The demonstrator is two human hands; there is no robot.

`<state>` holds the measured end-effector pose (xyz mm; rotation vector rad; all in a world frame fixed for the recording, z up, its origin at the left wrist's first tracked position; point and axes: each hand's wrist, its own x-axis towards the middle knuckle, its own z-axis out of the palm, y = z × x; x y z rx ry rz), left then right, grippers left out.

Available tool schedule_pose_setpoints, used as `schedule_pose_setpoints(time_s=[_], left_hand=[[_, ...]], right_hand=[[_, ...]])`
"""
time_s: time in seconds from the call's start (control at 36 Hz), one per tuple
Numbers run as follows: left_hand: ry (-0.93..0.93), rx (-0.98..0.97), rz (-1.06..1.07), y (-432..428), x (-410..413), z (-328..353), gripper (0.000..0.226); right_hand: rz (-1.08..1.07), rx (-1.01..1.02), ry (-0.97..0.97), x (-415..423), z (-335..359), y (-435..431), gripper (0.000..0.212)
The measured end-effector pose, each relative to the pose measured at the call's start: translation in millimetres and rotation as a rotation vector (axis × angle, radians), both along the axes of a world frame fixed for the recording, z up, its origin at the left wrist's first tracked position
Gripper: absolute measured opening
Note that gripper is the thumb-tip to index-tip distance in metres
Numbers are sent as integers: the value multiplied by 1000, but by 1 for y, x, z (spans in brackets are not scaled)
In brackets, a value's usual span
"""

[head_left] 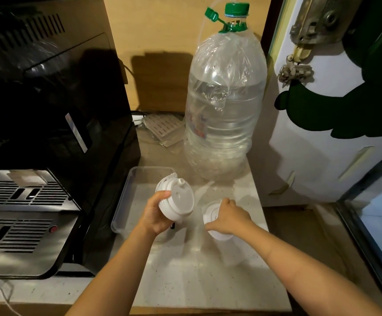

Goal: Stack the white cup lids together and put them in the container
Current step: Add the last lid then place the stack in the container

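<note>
My left hand [154, 214] grips a stack of white cup lids [178, 198], tilted so the top lid with its spout faces me, held just above the right side of a clear plastic container [126, 197]. My right hand [227, 216] rests on more white lids [210, 214] lying on the speckled counter to the right of the container, fingers closed over their edge. My hand hides part of these lids. Whether they are one lid or a few I cannot tell.
A large clear water bottle [224, 106] with a green cap stands right behind the container. A black machine [55, 106] with a metal drip tray [23, 215] fills the left. A white door [317, 137] bounds the right. Folded packets [162, 128] lie at the back.
</note>
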<state>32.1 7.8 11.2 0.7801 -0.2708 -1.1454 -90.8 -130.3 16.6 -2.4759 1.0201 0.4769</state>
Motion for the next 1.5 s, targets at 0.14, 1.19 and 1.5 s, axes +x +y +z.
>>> schedule_pose_setpoints(time_s=[0.14, 1.19, 1.5], left_hand=[[16, 9, 11, -3, 4, 5, 77], [13, -254, -8, -30, 14, 47, 68], [-3, -250, -8, -32, 14, 49, 67]], right_hand=[[14, -16, -226, 6, 46, -14, 90], [265, 154, -696, 41, 107, 4, 91], [243, 208, -724, 44, 106, -2, 85]])
